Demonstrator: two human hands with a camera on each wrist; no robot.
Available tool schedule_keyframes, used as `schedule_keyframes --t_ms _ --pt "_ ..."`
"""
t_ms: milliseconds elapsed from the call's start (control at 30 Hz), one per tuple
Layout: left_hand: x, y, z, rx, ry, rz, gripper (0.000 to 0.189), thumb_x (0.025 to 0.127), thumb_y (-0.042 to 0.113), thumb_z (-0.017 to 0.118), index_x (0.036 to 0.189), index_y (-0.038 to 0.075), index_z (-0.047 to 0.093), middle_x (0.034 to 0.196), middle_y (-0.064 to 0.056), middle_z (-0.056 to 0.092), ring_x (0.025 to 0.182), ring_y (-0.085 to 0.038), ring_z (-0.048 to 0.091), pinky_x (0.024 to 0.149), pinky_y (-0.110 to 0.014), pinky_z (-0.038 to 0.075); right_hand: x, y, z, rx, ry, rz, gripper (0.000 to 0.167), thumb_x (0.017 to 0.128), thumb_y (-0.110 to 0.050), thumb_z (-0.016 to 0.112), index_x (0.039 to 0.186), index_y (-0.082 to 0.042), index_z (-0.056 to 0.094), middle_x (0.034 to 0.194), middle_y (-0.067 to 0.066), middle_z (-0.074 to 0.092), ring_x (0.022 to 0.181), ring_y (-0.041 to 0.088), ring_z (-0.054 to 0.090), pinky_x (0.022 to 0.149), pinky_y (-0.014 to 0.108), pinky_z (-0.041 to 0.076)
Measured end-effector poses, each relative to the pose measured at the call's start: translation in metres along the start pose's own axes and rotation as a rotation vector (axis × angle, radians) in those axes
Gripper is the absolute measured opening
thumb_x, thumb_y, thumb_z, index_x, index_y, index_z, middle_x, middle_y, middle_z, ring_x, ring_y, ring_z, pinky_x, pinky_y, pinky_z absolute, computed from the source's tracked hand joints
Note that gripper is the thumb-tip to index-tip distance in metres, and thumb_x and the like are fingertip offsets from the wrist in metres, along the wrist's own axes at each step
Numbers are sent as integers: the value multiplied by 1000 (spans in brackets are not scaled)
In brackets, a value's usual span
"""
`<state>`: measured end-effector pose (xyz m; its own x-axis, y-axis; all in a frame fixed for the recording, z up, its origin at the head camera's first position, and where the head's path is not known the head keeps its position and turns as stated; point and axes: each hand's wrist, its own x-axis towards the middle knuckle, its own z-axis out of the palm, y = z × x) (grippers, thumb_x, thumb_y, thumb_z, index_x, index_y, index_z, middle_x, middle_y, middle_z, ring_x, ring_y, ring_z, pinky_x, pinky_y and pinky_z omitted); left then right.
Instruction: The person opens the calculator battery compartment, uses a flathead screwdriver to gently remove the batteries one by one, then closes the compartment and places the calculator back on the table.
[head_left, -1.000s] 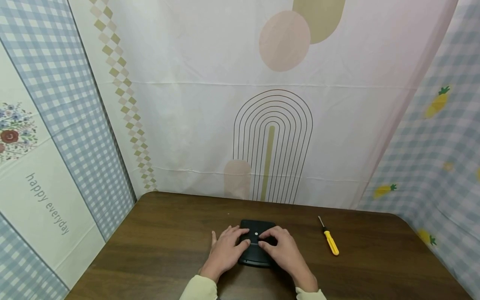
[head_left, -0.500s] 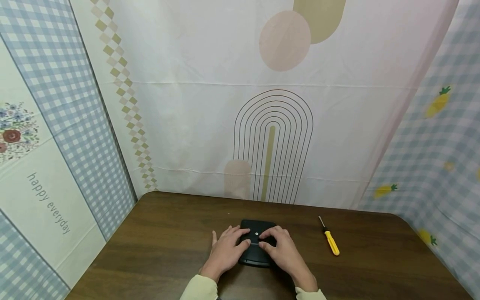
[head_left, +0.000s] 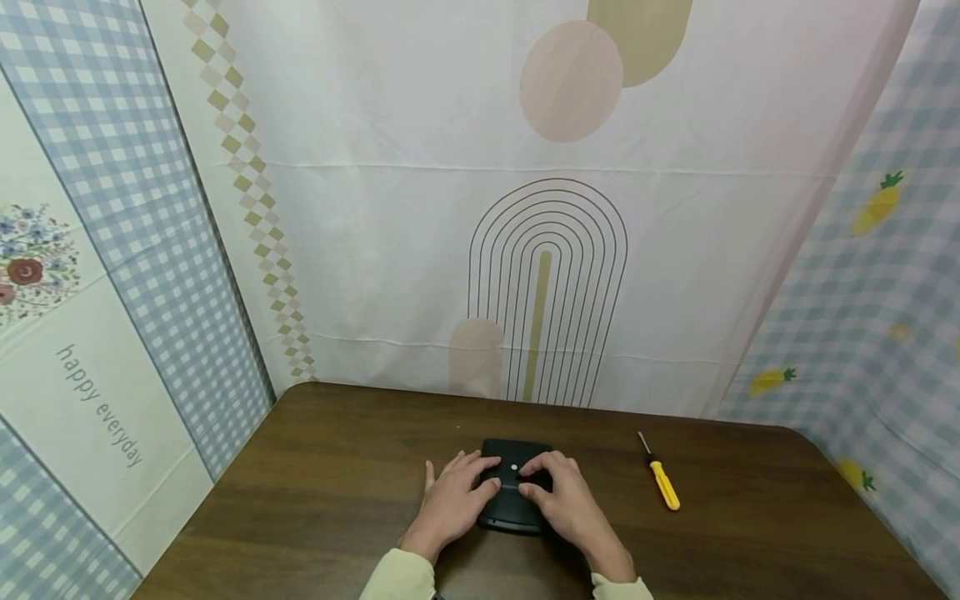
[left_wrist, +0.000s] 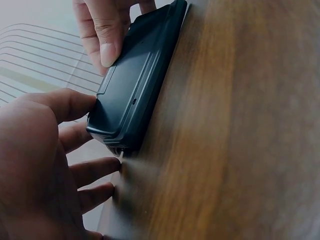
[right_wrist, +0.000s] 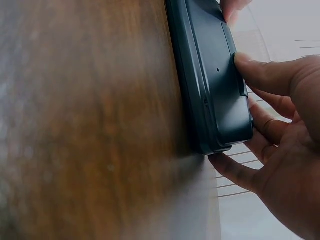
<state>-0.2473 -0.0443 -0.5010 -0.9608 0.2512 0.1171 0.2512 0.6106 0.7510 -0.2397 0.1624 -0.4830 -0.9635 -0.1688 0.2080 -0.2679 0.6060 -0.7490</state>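
Observation:
A flat black device [head_left: 516,505] lies on the wooden table, about calculator size, with a seamed panel, a small hole and a round light spot [head_left: 513,467] on its upper face. My left hand [head_left: 450,500] rests on its left side, thumb and index fingertip on the top and the other fingers spread; in the left wrist view two fingertips reach down by the table. From the right, my right hand [head_left: 570,500] holds it with bent index and thumb close together near the panel seam. The right wrist view shows that thumb [right_wrist: 250,67] at the panel's edge and the little finger by the table.
A screwdriver [head_left: 662,485] with a yellow handle lies on the table to the right, its tip pointing away. The brown table [head_left: 330,500] runs back to a white patterned curtain [head_left: 375,275]. Checked blue cloths hang on both sides.

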Motion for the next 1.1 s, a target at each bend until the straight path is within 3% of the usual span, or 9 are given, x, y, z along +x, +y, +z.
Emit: schedule_keyframes --t_ms 200,400,633,900,1100 --pt "0 0 -1 -11 -11 1 44 106 38 60 143 18 68 157 -17 53 152 -44 36 116 -80 -7 2 -2 -2 7 18 21 17 90 -9 85 100 -16 73 106 -4 66 113 26 56 100 60 48" --pt "0 1 -1 -7 -6 9 43 105 36 61 143 17 69 156 -18 54 152 -45 37 116 -80 -6 3 -1 -3 29 50 7 16 91 -8 84 102 -15 75 94 -8 68 100 21 60 94 54 49" --pt "-1 1 -1 -14 -3 -6 44 105 39 63 143 18 69 156 -17 53 152 -44 36 116 -80 -7 1 1 -2 22 51 -3 12 94 -9 81 94 -20 77 97 -12 69 111 26 64 102 62 49" --pt "-1 2 0 -15 29 -22 43 103 41 66 139 18 71 154 -17 56 151 -44 39 116 -80 -7 1 0 -2 58 107 -10 10 96 -9 79 92 -17 75 96 -7 71 103 22 65 95 55 55" --pt "0 2 1 -21 45 -19 42 102 40 67 138 18 73 152 -18 57 150 -44 40 116 -81 -6 3 1 -2 23 78 0 10 95 -10 81 94 -19 77 96 -10 71 105 24 65 97 58 53"
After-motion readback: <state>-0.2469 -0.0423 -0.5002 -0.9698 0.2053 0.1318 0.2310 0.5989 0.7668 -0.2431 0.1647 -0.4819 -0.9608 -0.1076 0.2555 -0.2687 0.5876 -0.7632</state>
